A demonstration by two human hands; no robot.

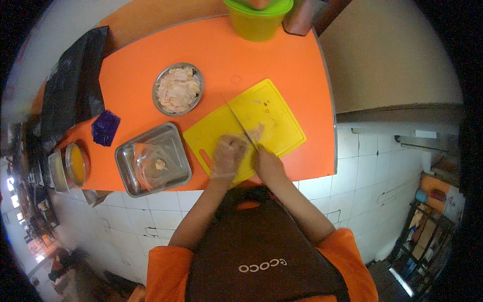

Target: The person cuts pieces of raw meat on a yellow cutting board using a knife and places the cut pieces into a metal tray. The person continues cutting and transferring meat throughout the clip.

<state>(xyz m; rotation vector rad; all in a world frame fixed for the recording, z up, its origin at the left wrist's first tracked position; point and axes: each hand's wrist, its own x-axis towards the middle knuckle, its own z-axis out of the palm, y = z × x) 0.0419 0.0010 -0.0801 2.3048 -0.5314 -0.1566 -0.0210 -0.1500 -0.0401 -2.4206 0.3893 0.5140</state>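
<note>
My right hand (pixel 267 163) grips a knife (pixel 240 122), its long thin blade pointing away from me over a yellow plastic cutting board (pixel 200 132). My left hand (pixel 228 153) wears a clear plastic glove and is curled on the board, left of the blade. It is slightly blurred. Pale raw meat (pixel 257 132), perhaps chicken skin, lies under the blade and reaches to my left fingers, which hide part of it. Small scraps (pixel 266 104) are scattered on the board's far part. Beyond the board to the left, a round metal bowl (pixel 154 102) holds a heap of similar pale meat.
Left of the board, a rectangular metal tray (pixel 185 166) holds a clear plastic bag (pixel 145 166) and a small pale piece. A purple packet (pixel 106 128), black plastic (pixel 71 79) and orange-filled bowl (pixel 77 164) lie farther left. A green-lidded tub (pixel 256 24) stands at the orange table's (pixel 211 45) back.
</note>
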